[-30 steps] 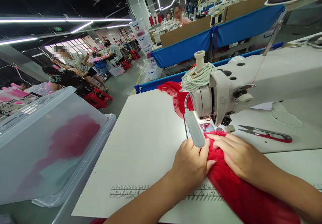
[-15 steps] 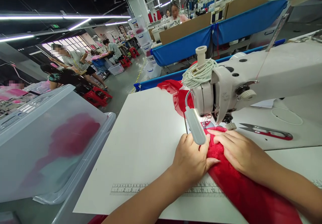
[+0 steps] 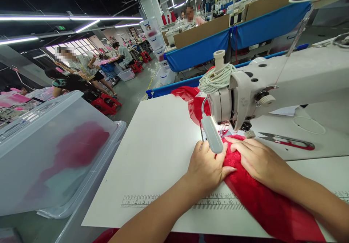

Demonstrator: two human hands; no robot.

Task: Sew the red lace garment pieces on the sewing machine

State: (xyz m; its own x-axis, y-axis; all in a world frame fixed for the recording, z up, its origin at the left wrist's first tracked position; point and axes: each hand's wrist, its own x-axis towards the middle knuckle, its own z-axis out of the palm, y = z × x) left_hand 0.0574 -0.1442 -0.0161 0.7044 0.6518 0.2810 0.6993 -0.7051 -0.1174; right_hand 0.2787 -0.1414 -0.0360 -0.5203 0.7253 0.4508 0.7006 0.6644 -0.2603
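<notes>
A red fabric with lace (image 3: 253, 195) runs from the lower right up to the presser foot of a white sewing machine (image 3: 294, 75). At its left edge my left hand (image 3: 205, 166) grips the cloth, its thumb lying on top and its other fingers partly hidden by a small grey lamp (image 3: 212, 134). My right hand (image 3: 259, 159) holds the same fabric from the right, fingers pressed together near the needle area. Behind the machine head, more sheer red cloth (image 3: 188, 94) spreads over the white table (image 3: 152, 144). Thread snips (image 3: 289, 141) lie right of my right hand.
A printed ruler (image 3: 136, 201) runs along the table's front. Left of the table stands a translucent plastic bin (image 3: 35, 163) with red cloth inside. Coiled pale cord (image 3: 215, 77) sits on the machine head. Several people work at stations beyond a blue cloth trough (image 3: 196, 50).
Both hands stay on the red fabric with almost the same grip. The view has shifted slightly, and the fabric has hardly moved.
</notes>
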